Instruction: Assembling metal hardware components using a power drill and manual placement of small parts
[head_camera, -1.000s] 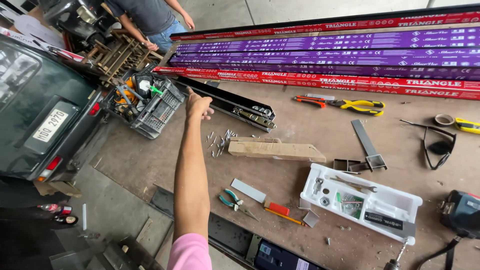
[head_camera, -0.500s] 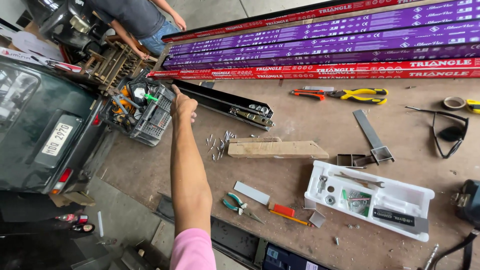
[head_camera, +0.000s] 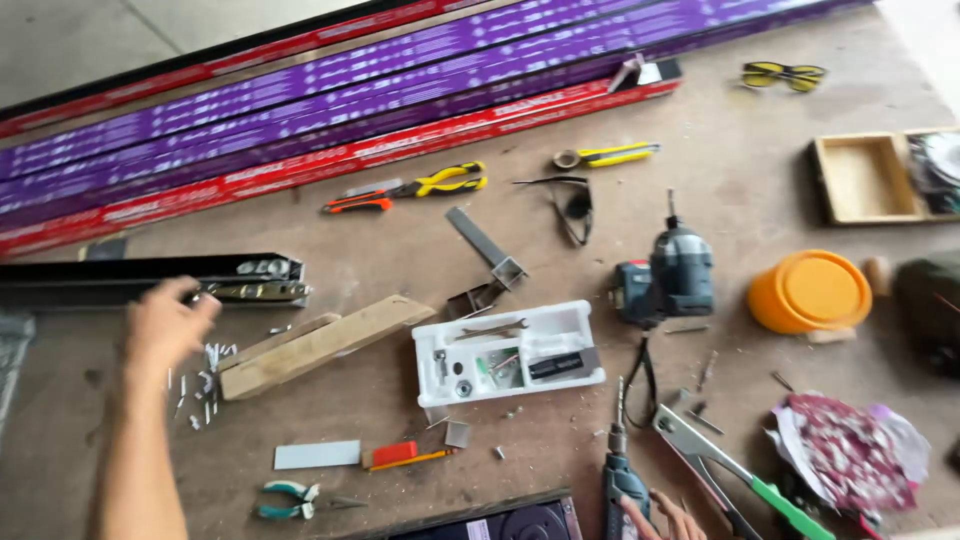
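Left hand (head_camera: 165, 325) at left of frame, fingers curled loosely, half open, holding nothing visible; fingertips touch the end of the black metal channel (head_camera: 120, 280) with silvery hardware inside, lying flat along the left edge of the bench. Loose screws (head_camera: 200, 375) scattered just below the hand, wood block (head_camera: 315, 345) beside them. Right hand (head_camera: 665, 518) at bottom centre, mostly cut off, fingers on the grey drill (head_camera: 620, 480); can't tell how tightly it grips.

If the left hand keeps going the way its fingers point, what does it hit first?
Probably the metal latch piece on the black rail: the left hand points up and right, fingertips almost at it. Contact can't be judged.
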